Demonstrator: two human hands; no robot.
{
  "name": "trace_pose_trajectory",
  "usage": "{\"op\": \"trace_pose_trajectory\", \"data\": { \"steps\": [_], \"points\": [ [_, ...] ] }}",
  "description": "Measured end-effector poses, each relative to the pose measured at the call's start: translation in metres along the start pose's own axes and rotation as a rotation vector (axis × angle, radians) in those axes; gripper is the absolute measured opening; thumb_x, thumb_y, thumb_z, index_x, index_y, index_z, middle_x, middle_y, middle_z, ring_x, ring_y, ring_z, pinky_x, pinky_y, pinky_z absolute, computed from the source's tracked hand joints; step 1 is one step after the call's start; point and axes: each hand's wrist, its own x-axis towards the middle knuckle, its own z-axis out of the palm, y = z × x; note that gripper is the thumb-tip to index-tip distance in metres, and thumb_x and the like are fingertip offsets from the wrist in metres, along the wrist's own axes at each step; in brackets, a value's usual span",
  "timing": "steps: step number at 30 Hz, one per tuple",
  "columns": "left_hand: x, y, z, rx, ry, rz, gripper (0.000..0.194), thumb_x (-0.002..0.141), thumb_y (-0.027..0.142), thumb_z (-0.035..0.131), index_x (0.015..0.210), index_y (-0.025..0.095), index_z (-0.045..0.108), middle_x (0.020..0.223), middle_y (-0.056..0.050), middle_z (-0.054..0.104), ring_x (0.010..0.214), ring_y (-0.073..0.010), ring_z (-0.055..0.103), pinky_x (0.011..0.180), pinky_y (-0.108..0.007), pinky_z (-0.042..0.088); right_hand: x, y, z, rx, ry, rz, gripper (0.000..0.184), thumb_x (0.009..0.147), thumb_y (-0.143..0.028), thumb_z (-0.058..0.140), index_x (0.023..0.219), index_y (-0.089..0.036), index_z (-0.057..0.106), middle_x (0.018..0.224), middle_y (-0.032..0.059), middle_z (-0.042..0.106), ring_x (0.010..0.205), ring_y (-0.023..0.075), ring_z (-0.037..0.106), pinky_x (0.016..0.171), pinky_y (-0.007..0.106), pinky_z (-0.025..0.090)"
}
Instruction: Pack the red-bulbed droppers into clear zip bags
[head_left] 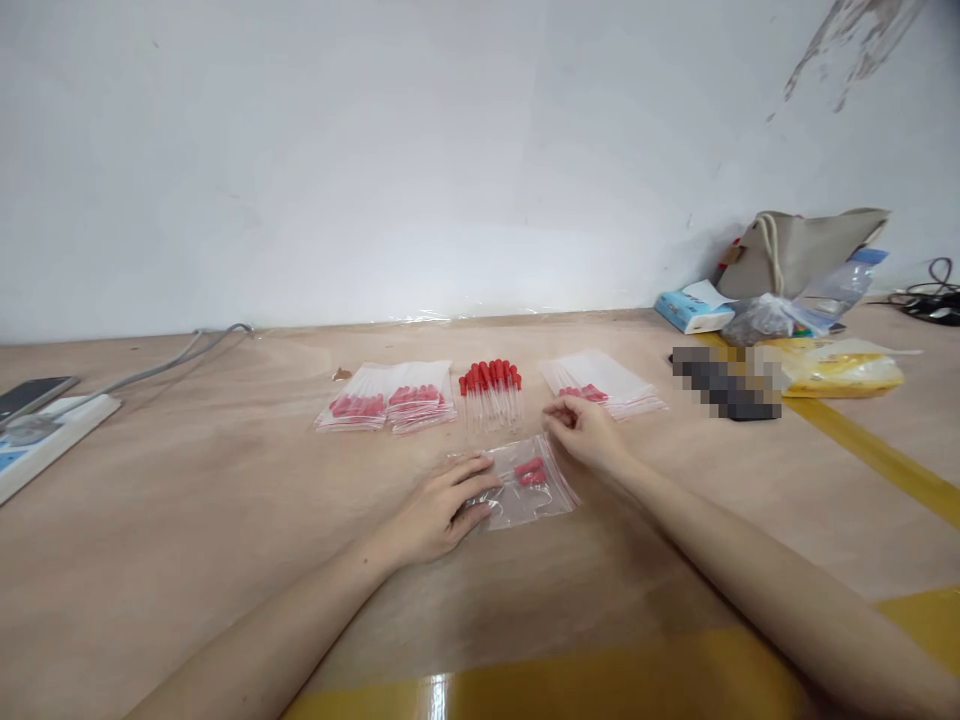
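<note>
My left grip (441,508) lies open, fingers spread and slightly bent, their tips resting on the clear zip bag (517,510), which is flat on the bench (225,560). My right grip (589,430) is drawn nearly closed, thumb and fingertips together at the bag's far right corner; I cannot tell whether it pinches the edge. Red bulbs (531,471) show inside the bag. Just beyond the bag, loose red-bulbed droppers (491,375) lie in a row. Beyond and left of it sit two stacks of bagged droppers (416,400); beyond and right, another stack (615,380). Well left of it is a white power strip (56,440).
</note>
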Motion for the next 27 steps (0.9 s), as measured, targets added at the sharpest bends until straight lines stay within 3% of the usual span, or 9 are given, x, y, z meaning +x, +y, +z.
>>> {"op": "trace_pose_trajectory", "data": {
  "steps": [8,15,19,23,27],
  "points": [
    [0.000,0.001,0.001,0.045,0.001,-0.009,0.034,0.089,0.030,0.044,0.123,0.027,0.048,0.131,-0.005,0.044,0.122,-0.0221,0.038,0.101,-0.041,0.033,0.071,-0.012,0.033,-0.357,0.026,0.179,0.031,0.074,-0.029,0.052,0.100,-0.013,0.054,0.087,0.0082,0.064,0.084,0.0174,0.059,0.073,0.026,0.042],
    [0.001,0.001,0.001,0.047,0.000,-0.008,0.034,0.089,0.031,0.044,0.123,0.027,0.048,0.130,-0.005,0.045,0.121,-0.0216,0.039,0.101,-0.040,0.032,0.080,-0.020,0.027,-0.417,-0.023,0.234,0.026,0.074,-0.025,0.052,0.094,-0.009,0.056,0.091,0.0175,0.063,0.086,0.0238,0.059,0.070,0.028,0.042],
    [0.001,0.000,0.002,0.031,0.008,-0.003,0.034,0.089,0.032,0.044,0.123,0.027,0.048,0.130,-0.005,0.045,0.121,-0.0214,0.039,0.101,-0.040,0.033,0.081,-0.018,0.015,-0.406,0.000,0.250,0.034,0.071,-0.019,0.052,0.103,-0.007,0.053,0.092,0.0165,0.063,0.087,0.0235,0.059,0.070,0.028,0.043],
    [0.001,-0.001,0.003,0.033,0.013,0.001,0.034,0.089,0.031,0.044,0.123,0.027,0.048,0.129,-0.005,0.046,0.120,-0.0216,0.040,0.101,-0.040,0.033,0.068,-0.011,-0.002,-0.261,0.110,0.184,0.057,0.070,-0.017,0.049,0.124,-0.008,0.035,0.084,0.0082,0.062,0.086,0.0199,0.060,0.074,0.029,0.045],
    [0.001,-0.002,0.003,0.034,0.018,0.001,0.034,0.089,0.030,0.044,0.123,0.027,0.048,0.130,-0.005,0.045,0.121,-0.0216,0.039,0.101,-0.041,0.032,0.032,-0.005,-0.021,0.167,0.205,0.165,0.065,0.066,-0.023,0.056,0.125,-0.017,0.029,0.071,-0.0024,0.054,0.059,0.0150,0.060,0.059,0.030,0.051]
  ]
}}
